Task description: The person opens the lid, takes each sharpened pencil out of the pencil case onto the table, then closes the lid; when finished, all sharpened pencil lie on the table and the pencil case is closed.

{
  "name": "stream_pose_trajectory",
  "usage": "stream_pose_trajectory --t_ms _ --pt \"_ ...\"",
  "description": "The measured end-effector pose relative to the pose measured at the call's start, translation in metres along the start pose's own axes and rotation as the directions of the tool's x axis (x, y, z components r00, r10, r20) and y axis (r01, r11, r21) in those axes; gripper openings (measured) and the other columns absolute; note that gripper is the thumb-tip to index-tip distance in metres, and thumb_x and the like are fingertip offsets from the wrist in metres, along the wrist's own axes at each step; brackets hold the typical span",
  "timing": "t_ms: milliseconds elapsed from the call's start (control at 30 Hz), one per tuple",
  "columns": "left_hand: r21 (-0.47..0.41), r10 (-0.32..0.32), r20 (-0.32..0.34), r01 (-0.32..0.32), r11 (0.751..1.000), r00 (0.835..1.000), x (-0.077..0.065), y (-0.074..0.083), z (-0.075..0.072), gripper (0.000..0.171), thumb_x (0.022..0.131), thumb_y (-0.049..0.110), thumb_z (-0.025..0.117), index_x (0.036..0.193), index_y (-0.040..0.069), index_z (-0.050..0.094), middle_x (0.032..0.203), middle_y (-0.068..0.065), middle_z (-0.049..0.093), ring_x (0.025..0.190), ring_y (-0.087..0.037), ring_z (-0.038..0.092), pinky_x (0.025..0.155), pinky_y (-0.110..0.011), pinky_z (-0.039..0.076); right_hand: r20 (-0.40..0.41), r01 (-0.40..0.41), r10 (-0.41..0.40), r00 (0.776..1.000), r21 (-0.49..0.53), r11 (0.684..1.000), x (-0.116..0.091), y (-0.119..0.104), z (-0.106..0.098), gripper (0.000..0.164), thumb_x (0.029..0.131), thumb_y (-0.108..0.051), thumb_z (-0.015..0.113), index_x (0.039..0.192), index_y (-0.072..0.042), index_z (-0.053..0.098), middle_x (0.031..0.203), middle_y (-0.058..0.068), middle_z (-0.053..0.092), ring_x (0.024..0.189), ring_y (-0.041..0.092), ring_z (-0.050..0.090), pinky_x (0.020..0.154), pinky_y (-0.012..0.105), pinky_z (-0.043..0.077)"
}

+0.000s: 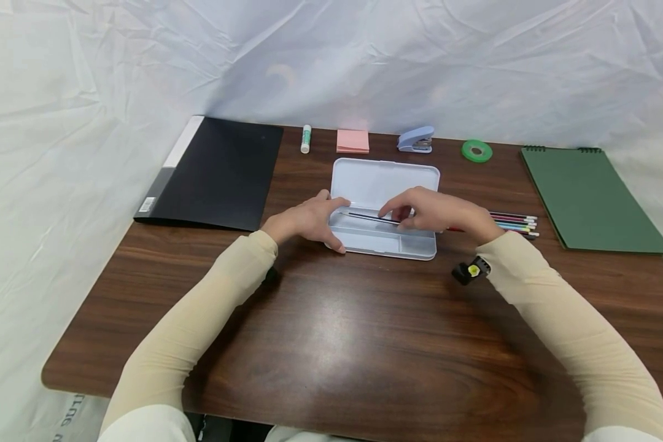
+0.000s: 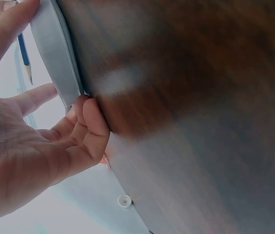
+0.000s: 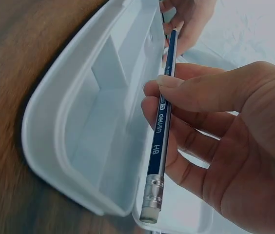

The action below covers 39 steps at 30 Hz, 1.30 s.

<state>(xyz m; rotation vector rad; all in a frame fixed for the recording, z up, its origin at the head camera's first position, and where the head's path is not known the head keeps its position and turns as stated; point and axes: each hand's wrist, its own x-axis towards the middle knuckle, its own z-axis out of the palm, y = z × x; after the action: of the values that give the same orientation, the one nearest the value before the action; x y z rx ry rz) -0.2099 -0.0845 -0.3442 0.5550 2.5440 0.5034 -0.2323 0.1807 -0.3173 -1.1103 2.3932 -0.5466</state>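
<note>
A white pencil case (image 1: 383,181) lies with its lid swung back, in front of the person. My right hand (image 1: 428,209) pinches a dark blue pencil (image 3: 158,129) between thumb and fingers, over the case's tray (image 3: 86,146). "HB" and a white eraser end show on it in the right wrist view. Its sharpened point aims left, toward my left hand (image 1: 312,218). That hand grips the left end of the case, thumb at the front side and fingers spread toward the hinge. A small divider parts off the front right of the tray.
Several pencils (image 1: 522,225) lie right of the case, partly behind the right wrist. Along the back stand a glue stick (image 1: 306,139), pink sticky notes (image 1: 353,141), a stapler (image 1: 416,140) and green tape (image 1: 477,151). A black folder (image 1: 221,172) lies left, a green notebook (image 1: 597,199) right.
</note>
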Motion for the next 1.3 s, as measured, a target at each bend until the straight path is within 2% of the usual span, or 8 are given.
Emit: stream_pose_trajectory --t_ms 367,767,1000,1167,1300 --pt "-0.009 0.019 -0.003 -0.019 1.0 1.0 0.0 -0.001 0.001 0.1 0.075 0.042 0.086 0.157 0.022 0.032 0.138 -0.016 0.037 0.119 -0.027 0.047 0.102 -0.043 0.043 -0.067 -0.036 0.033 0.997 -0.035 0.999 -0.032 0.01 -0.003 0.035 0.09 0.006 0.065 0.123 -0.006 0.069 0.101 0.008 0.071 0.094 0.02 0.065 0.082 0.04 0.053" --pt "-0.02 0.009 0.001 -0.009 1.0 1.0 0.003 -0.002 0.001 0.101 0.075 0.042 0.087 0.157 0.023 0.031 0.138 -0.015 0.036 0.118 -0.027 0.047 0.101 -0.043 0.044 -0.128 -0.114 0.104 0.986 -0.069 0.991 -0.074 0.034 -0.005 0.031 0.089 0.002 0.07 0.117 -0.009 0.073 0.1 0.002 0.073 0.086 0.012 0.059 0.073 0.028 0.05" --pt "-0.021 0.006 0.004 -0.006 1.0 1.0 0.003 -0.002 0.0 0.101 0.075 0.043 0.086 0.157 0.023 0.031 0.138 -0.015 0.036 0.118 -0.027 0.047 0.101 -0.043 0.044 -0.178 -0.162 0.147 0.973 -0.073 0.984 -0.104 0.051 -0.004 0.03 0.086 0.003 0.073 0.114 -0.009 0.074 0.101 0.004 0.073 0.083 0.007 0.058 0.071 0.027 0.049" --pt "-0.023 0.004 0.002 -0.004 1.0 1.0 0.002 -0.002 -0.001 0.101 0.075 0.042 0.086 0.157 0.023 0.031 0.137 -0.014 0.036 0.117 -0.026 0.047 0.1 -0.042 0.043 -0.212 -0.261 0.237 0.948 -0.09 0.961 -0.122 0.059 -0.003 0.032 0.086 0.002 0.073 0.114 -0.012 0.075 0.111 0.007 0.073 0.092 0.012 0.06 0.076 0.03 0.05" --pt "-0.023 -0.001 0.006 0.001 1.0 1.0 0.002 -0.002 -0.002 0.101 0.075 0.042 0.086 0.157 0.023 0.031 0.136 -0.014 0.036 0.116 -0.026 0.047 0.099 -0.042 0.044 -0.21 -0.287 0.267 0.941 -0.073 0.955 -0.132 0.067 -0.001 0.031 0.086 0.003 0.071 0.114 -0.01 0.075 0.109 0.009 0.073 0.09 0.011 0.06 0.072 0.027 0.049"
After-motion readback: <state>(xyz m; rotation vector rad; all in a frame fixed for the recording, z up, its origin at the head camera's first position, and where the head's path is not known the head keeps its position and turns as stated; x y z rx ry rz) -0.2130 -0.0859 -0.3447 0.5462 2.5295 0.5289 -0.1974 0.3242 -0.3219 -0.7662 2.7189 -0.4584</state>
